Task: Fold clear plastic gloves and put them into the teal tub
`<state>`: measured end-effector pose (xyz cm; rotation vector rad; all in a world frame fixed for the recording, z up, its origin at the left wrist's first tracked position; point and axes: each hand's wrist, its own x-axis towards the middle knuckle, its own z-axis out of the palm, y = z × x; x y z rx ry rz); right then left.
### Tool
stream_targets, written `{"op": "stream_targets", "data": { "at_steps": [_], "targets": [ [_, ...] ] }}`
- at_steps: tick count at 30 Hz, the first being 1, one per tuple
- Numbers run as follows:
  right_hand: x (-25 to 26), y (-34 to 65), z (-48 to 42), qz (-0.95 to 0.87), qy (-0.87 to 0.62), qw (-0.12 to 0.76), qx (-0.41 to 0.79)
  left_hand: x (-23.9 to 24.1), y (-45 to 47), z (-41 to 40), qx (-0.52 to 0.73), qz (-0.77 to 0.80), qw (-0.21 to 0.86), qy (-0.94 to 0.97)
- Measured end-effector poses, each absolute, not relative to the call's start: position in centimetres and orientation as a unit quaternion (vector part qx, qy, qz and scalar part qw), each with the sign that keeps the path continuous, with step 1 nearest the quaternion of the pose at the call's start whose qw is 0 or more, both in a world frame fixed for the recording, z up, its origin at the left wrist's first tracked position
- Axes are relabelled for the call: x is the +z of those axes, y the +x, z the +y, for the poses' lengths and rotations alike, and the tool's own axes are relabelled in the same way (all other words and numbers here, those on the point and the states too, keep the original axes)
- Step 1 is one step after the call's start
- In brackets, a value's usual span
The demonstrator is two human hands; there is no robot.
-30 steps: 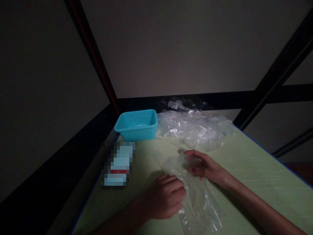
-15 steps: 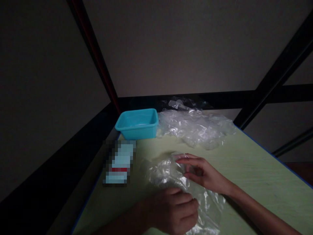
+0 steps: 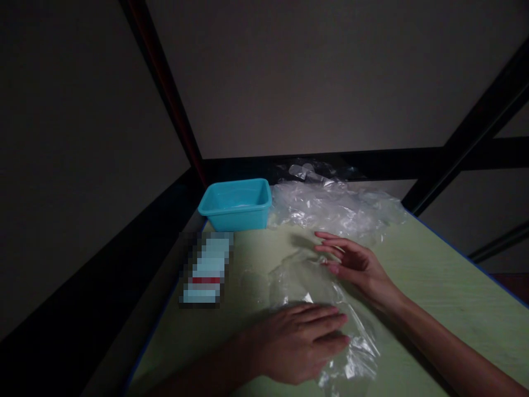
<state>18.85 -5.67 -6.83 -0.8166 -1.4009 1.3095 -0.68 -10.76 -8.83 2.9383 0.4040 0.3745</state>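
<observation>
A clear plastic bag (image 3: 308, 281) lies spread on the pale green table (image 3: 433, 275) in front of me. My left hand (image 3: 300, 342) rests flat on the bag's near part, fingers stretched out to the right. My right hand (image 3: 355, 264) hovers at the bag's far right edge, fingers extended and slightly apart, touching or just above the plastic. Neither hand grips anything.
A turquoise plastic tub (image 3: 237, 204) stands at the table's far left corner. A heap of crumpled clear plastic bags (image 3: 334, 204) lies beside it along the back edge. A blurred light-blue packet (image 3: 206, 267) lies at the left edge. Dark metal frame bars (image 3: 467, 132) surround the table.
My left hand has opened from a closed grip and now lies flat on the bag. My right hand has moved farther back and spread its fingers. The bag lies flatter.
</observation>
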Motion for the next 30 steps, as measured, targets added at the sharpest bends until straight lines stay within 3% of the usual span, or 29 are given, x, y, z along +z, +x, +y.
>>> {"op": "stream_targets", "data": {
  "at_steps": [8,13,19,25,30],
  "targets": [
    [-6.2,19.6,-5.7,-0.633,-0.356,0.553,0.408,-8.8,-0.6,-10.6,0.135,0.130,0.068,0.980],
    [-6.3,19.1,-6.1,-0.735,-0.378,0.490,0.276,-8.7,-0.5,-10.7,0.133,0.142,0.050,0.980],
    [-8.3,16.6,-7.6,-0.799,-0.361,0.373,0.303,-8.6,-0.2,-10.5,0.123,0.138,0.024,0.982],
    [-9.5,16.2,-7.5,-0.781,-0.402,0.350,0.326,-8.4,-1.6,-8.8,0.131,0.173,-0.054,0.975],
    [-8.9,16.3,-7.6,-0.800,-0.392,0.333,0.309,-7.7,-4.2,-7.1,0.107,0.252,-0.035,0.961]
  ]
}}
